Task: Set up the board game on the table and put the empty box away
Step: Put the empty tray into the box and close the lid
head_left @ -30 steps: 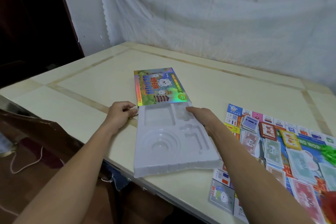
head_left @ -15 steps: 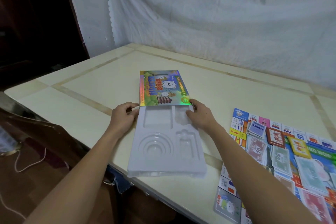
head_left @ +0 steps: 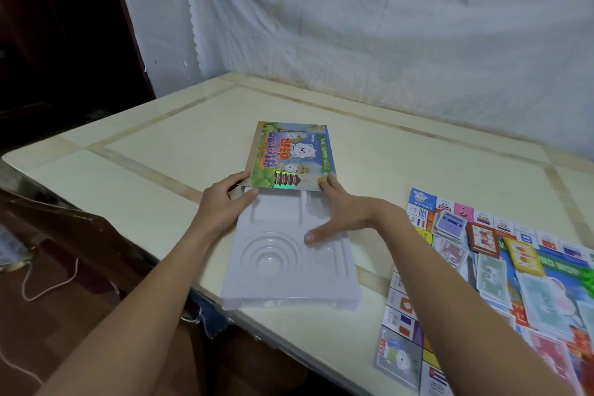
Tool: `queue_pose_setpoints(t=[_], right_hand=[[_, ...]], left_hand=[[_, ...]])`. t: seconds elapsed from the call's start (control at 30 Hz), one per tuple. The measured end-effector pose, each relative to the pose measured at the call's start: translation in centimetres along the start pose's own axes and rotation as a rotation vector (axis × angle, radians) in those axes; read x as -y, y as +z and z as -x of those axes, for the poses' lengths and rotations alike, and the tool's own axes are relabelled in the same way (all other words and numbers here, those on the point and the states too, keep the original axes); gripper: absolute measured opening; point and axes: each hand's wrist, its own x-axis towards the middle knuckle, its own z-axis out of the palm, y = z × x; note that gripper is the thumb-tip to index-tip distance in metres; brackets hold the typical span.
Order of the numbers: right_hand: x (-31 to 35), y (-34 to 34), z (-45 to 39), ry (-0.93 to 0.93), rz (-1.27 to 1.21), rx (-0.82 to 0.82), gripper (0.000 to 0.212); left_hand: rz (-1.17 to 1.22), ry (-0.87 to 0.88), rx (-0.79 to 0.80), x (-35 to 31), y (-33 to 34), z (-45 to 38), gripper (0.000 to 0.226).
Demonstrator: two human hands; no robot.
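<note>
Partly sleeved tray (head_left: 289,270) at table edge (head_left: 289,331)

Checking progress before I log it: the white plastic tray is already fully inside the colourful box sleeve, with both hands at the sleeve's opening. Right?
Not fully. The head view shows most of the white plastic tray outside the colourful box sleeve, only its far end entering. The left hand and right hand are indeed at the opening.

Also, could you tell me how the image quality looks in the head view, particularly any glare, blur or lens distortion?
In the head view, light is soft and even; the holographic box sleeve shows a small rainbow glint near its lower edge. The white plastic tray looks washed out, its moulding faint. The table edges bow from wide-angle distortion, and the game board smears towards the right corner.
</note>
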Motion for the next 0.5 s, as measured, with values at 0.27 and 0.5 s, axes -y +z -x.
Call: queue_pose_setpoints(t=[0.27,0.5], right_hand=[[-0.6,0.2,-2.0,-0.038,-0.072,-0.553,0.070],[-0.3,1.4,-2.8,0.025,-0.143,-0.736,0.053]], left_hand=[[0.081,-0.039,0.056,-0.2,-0.1,0.4,0.044],[-0.044,0.024,0.184,-0.3,-0.1,0.6,0.077]])
